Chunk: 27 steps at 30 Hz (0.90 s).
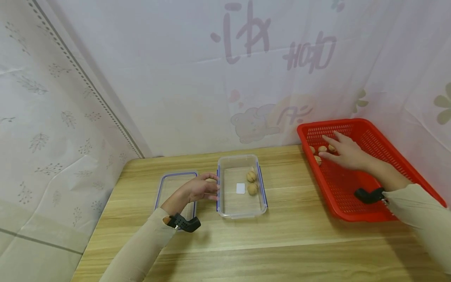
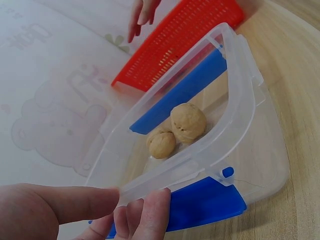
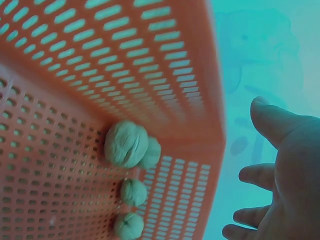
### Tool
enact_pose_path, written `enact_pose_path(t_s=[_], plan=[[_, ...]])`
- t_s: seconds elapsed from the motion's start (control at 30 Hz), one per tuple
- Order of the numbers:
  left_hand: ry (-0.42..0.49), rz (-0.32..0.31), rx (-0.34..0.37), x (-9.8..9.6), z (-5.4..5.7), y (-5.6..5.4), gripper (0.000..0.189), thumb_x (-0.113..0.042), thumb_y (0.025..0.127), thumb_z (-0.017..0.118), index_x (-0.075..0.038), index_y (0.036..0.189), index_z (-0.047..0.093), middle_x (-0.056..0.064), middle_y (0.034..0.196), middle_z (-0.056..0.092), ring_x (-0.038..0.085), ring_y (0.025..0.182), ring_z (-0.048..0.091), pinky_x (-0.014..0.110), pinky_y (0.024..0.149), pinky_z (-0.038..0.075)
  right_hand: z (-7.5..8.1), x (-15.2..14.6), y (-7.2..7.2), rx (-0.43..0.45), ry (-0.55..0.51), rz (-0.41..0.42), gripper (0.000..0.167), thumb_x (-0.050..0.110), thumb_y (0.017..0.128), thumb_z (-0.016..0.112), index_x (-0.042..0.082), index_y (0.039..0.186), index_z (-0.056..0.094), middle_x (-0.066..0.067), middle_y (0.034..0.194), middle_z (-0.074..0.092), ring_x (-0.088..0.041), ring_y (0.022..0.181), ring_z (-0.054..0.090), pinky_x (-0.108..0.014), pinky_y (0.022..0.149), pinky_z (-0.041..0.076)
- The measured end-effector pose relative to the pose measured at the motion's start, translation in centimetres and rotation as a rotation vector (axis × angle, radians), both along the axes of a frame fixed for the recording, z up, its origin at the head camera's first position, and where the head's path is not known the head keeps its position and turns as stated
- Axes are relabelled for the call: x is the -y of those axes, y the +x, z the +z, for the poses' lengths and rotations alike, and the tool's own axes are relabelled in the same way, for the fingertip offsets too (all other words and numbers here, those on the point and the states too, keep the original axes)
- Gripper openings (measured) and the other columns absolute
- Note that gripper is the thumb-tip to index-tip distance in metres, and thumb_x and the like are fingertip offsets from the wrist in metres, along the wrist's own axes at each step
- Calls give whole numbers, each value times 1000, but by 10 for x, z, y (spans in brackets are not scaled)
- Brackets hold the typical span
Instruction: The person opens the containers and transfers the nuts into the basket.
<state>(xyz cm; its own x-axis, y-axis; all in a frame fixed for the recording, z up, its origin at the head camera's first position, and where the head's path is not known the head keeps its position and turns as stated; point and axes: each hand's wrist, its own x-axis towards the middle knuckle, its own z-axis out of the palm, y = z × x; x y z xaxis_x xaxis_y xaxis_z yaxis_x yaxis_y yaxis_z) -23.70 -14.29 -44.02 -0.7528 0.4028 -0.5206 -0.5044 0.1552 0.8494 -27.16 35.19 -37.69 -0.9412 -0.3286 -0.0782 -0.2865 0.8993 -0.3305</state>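
Observation:
My left hand (image 1: 203,188) holds the left side of a clear plastic food box (image 1: 230,203) that has blue latches. In the left wrist view, its curled fingers (image 2: 156,212) meet the rim and the near blue latch. Two walnuts (image 1: 251,182) lie in the box along its right wall. My right hand (image 1: 347,152) hovers above the left part of a red plastic basket (image 1: 334,205), fingers spread and nothing in them. Several walnuts (image 3: 126,144) sit in the basket's corner below; in the right wrist view, the hand stays apart from them.
A clear lid (image 1: 165,188) with a blue seal lies on the wooden table (image 1: 225,250) left of the box, partly under my left arm. A printed curtain (image 1: 169,98) hangs behind the table. Black camera mounts sit on both wrists.

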Motion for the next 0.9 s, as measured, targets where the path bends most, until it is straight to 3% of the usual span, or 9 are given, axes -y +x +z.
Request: enact_pose_path(t_s=[0.23,0.7,0.9], plan=[[9,0,2,0,-1,0,47,4,101,53,8,143,34,8,94,54,17,82,58,33,81,64,5,14,8,25,-6,3,81,44,101,61,-3,157,27,-42,158,7,-62,143,10,-86,107,11],[17,7,0,0,-3,-1,46,5,100,53,8,142,33,8,94,53,17,81,58,34,81,65,16,45,19,8,-32,88,81,45,100,63,2,159,27,-34,162,7,-59,146,6,-87,108,3],[18,6,0,-1,-3,-1,46,5,101,53,7,142,33,8,94,53,16,81,58,34,81,64,17,63,21,-6,-9,126,80,45,100,64,2,158,30,-33,163,8,-58,146,9,-86,109,6]])
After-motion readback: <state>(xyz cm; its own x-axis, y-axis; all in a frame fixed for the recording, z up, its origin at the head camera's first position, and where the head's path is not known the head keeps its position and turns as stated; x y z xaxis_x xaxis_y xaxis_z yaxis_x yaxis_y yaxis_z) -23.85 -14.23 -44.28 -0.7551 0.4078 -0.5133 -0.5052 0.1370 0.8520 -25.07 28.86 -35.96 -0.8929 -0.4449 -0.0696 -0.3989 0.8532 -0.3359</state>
